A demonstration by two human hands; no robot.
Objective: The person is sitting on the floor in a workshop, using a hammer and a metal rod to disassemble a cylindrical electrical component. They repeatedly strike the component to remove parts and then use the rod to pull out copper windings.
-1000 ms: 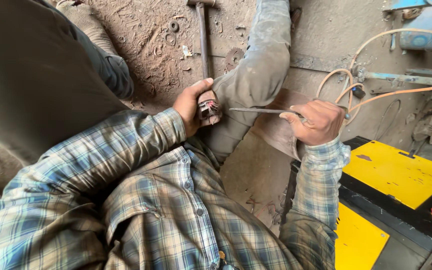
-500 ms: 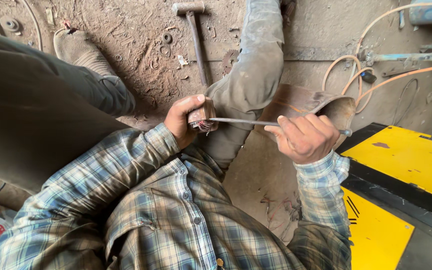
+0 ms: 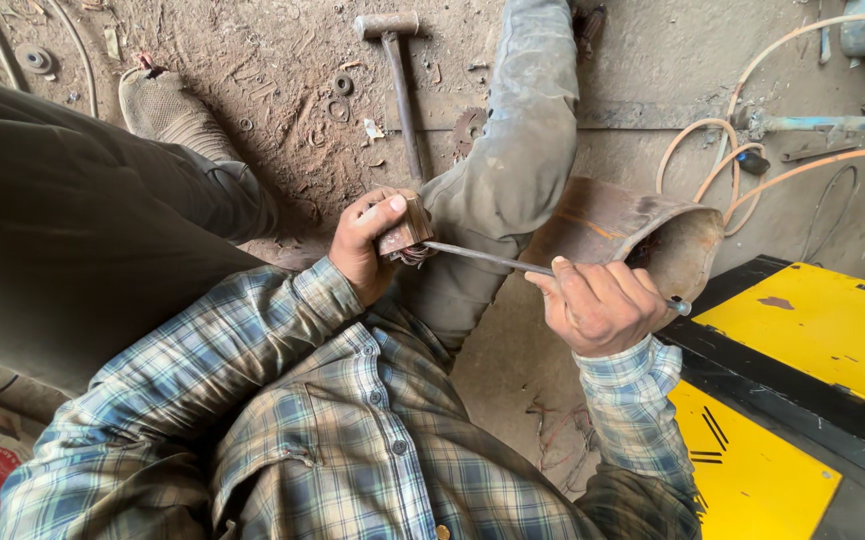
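My left hand (image 3: pixel 364 243) grips a small rusty metal block (image 3: pixel 405 227) with a bunch of thin copper wires at its lower edge, held above my knee. My right hand (image 3: pixel 602 305) is closed around the handle end of a thin metal rod (image 3: pixel 482 258), whose tip reaches the wires at the block. Both sleeves are blue and grey plaid. My grey trouser leg (image 3: pixel 522 150) runs up the middle of the view behind the block.
A hammer (image 3: pixel 397 60) lies on the dirt floor above my hands, with washers (image 3: pixel 342 85) scattered near it. A curved rusty metal sheet (image 3: pixel 642 235) sits behind my right hand. Orange hoses (image 3: pixel 722 160) coil at right. A yellow and black machine (image 3: pixel 812 330) fills the lower right.
The view has shifted, so my hands sit lower and more central. My right hand has moved down along the rod, and the block stays in my left hand.
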